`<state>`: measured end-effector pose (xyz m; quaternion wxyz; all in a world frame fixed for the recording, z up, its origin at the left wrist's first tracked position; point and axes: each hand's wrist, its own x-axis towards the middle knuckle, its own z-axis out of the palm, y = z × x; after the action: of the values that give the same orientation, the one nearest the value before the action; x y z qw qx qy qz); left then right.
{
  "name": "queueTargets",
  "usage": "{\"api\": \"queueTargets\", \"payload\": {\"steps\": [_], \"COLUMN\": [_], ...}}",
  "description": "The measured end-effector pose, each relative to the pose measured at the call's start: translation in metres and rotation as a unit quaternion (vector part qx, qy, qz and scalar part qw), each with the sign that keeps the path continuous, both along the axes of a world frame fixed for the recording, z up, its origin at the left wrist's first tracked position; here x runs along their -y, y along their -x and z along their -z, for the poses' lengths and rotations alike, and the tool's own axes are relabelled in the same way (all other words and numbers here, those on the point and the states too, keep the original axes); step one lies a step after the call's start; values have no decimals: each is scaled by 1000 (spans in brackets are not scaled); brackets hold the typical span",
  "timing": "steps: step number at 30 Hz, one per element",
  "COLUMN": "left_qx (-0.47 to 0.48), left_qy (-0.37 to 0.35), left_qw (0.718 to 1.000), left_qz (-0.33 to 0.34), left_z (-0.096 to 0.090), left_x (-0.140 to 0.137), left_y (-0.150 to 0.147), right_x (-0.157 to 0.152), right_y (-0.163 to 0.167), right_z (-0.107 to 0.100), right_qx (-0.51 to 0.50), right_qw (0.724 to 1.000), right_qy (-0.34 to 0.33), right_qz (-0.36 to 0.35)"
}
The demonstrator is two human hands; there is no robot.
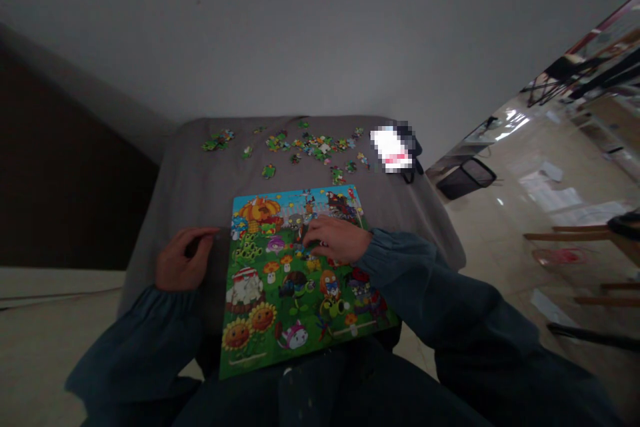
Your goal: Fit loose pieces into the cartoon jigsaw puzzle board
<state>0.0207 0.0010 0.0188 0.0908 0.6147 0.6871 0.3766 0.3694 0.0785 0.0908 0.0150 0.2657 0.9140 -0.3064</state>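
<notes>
Our right hand pinches a light, stiff puzzle piece by its edges over the puzzle board; left hand curls empty.

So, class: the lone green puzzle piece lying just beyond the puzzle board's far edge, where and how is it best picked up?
Pinch the lone green piece by its outer edges, coming straight down from above. It lies flat on the grey cloth, apart from the scattered pieces, so fingertips can probably close on opposite edges without disturbing others.

Dim pic, glare on floor right, edges warped.
</notes>
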Motion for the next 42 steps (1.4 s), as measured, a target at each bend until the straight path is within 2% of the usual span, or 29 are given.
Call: {"api": "queueTargets", "payload": {"steps": [6, 16, 21, 35, 42], "left_qx": [-1, -2, -3, 3, 6], "left_qy": [1, 9, 6, 2, 8], "left_qw": [1000, 1000, 1000, 1000, 1000], "left_qz": [-3, 2, 5, -4, -3], "left_z": [1, -5, -2, -3, -5], "left_x": [0, 1, 1, 0, -1], "left_y": [0, -2, -1, -3, -3], "right_x": [1, 0, 0, 7, 7], "right_y": [-2, -2, -3, -1, -3], "right_z": [-3, -2, -2, -6, -4], "right_qx": [8, 23, 23, 34, 17], "right_qw": [999, 999, 998, 999, 999], "right_qy": [-30, -26, -27, -14, -19], "right_qz": [-23, -41, -52, -14, -20]}}
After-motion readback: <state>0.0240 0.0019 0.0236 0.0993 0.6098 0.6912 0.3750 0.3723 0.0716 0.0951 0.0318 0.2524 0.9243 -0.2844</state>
